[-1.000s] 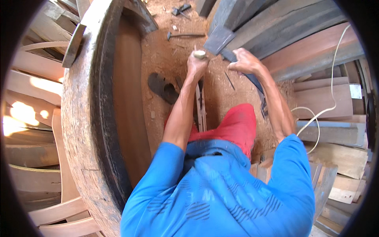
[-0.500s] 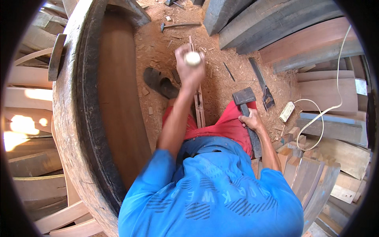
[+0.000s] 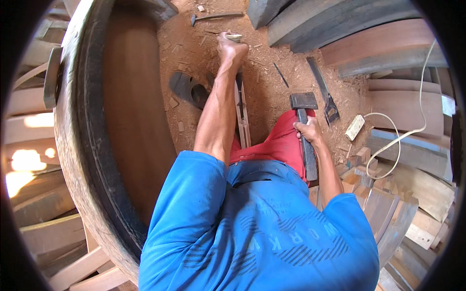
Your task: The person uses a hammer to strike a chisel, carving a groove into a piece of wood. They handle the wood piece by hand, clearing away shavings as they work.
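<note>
On my feed, the left hand at twelve o'clock is closed round a tool handle; only its pale, rounded end shows, so I can't tell the rest. At three o'clock I see the right hand wrapped round the shaft of a dark grey, block-headed mallet, head toward twelve, over the red trousers. The left arm reaches straight out; the right is bent. Below the left fist I find a narrow, slotted wooden strip between the legs. Farther out, a handsaw lies at two, a hammer near twelve.
</note>
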Demonstrator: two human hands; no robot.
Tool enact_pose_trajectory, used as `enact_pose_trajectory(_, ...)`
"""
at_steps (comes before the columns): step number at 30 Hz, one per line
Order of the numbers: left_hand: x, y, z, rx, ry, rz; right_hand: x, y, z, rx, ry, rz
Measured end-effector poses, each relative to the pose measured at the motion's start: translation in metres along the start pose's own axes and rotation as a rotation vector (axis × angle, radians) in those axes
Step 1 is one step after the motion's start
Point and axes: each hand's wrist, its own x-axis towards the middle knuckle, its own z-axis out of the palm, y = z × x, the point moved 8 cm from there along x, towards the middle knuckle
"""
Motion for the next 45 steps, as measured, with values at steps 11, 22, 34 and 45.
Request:
enact_pose_trajectory(11,-0.029,0.025,-0.014,-0.061,-0.308,0.047,0.009,-0.004,-0.005,0.028,0.031,0.064)
enact_pose_trajectory(22,0.017,0.004,0.026,-0.027,-0.267,-0.137,0.014,0.013,-0.001,0.088,0.043,0.081)
enact_pose_trajectory(34,0.011,-0.026,-0.002,-0.011,0.164,0.224,0.016,-0.003,-0.003,0.092,0.023,0.155)
enact_pose_trajectory(45,-0.109,0.077,-0.11,-0.497,-0.326,0.202,-0.001,-0.009,-0.005,0.081,0.058,0.016)
